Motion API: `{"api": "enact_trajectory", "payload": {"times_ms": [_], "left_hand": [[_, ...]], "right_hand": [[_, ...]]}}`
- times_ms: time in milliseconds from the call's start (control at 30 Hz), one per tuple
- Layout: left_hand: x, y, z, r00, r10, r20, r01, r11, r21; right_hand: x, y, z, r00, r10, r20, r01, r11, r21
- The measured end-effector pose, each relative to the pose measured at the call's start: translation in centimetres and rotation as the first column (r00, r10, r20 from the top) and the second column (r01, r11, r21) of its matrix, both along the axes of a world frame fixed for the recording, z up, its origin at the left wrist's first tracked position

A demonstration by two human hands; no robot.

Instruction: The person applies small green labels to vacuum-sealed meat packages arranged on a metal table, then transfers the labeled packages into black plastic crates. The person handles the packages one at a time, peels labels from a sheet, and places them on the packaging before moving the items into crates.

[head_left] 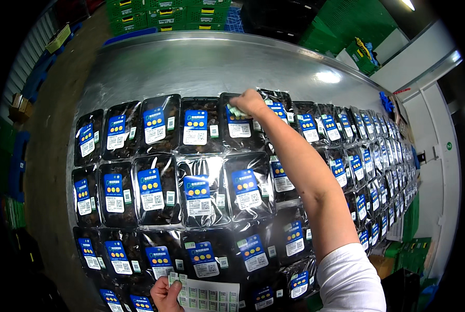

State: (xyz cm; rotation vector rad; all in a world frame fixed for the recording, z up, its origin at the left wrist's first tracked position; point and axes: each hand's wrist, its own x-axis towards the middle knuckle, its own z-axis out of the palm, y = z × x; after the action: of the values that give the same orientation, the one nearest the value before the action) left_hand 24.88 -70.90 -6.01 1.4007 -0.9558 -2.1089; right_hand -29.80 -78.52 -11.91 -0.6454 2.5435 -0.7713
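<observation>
The person's right arm (330,221) wears a white short sleeve (352,281), its cloth lightly creased, its hem (338,255) ending above the elbow. Below the hem the arm is bare, the forearm (297,156) narrowing smoothly to an uncovered wrist (268,115) and right hand (250,103). The left hand (166,296), also bare, shows a broad, rounded thumb (175,288) at the lower edge.
</observation>
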Motion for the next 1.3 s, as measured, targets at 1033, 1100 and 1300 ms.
{"api": "enact_trajectory", "payload": {"times_ms": [1033,1100,1300], "left_hand": [[5.7,-3.1,1.0,0.99,0.138,0.037,-0.138,0.99,-0.012],[6.3,-3.6,1.1,0.981,0.187,0.046,-0.187,0.982,-0.005],[8.1,-3.7,-0.4,0.966,0.256,0.025,-0.256,0.967,0.007]], "right_hand": [[14.0,-19.8,1.2,0.918,0.384,-0.102,-0.395,0.908,-0.137],[15.1,-20.7,1.1,0.827,0.458,-0.327,-0.454,0.886,0.095],[17.7,-21.4,3.8,0.745,0.485,-0.459,-0.437,0.874,0.214]]}}
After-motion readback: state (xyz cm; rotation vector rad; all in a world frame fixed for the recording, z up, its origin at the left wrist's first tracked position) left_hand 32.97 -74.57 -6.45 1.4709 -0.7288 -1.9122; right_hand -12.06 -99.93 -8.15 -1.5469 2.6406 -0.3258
